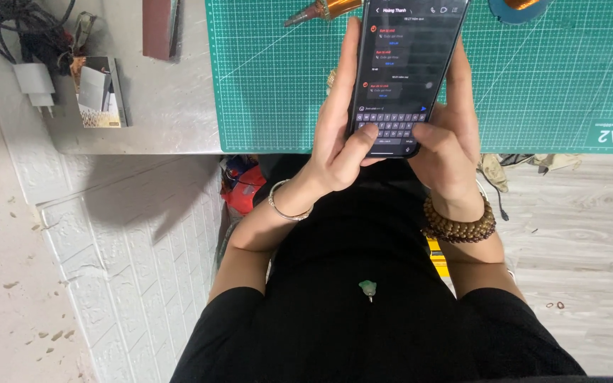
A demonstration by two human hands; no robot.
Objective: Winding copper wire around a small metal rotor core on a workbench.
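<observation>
Both of my hands hold a dark smartphone (406, 64) upright over the near edge of the table. Its screen shows a dark chat window with a keyboard at the bottom. My left hand (338, 135) wraps the phone's left side, thumb resting on the keyboard. My right hand (448, 138) cups the right side, its thumb also on the lower screen. A thin silver bangle (286, 210) circles my left wrist. A brown beaded bracelet (459, 225) circles my right wrist.
A green cutting mat (548, 78) covers the grey table (157, 106). A tool with an orange handle (317, 10) lies on the mat at the top. A white charger (35, 84), tangled black cables (23, 25) and a small box (99, 92) sit at left. A red bag (244, 186) lies on the floor.
</observation>
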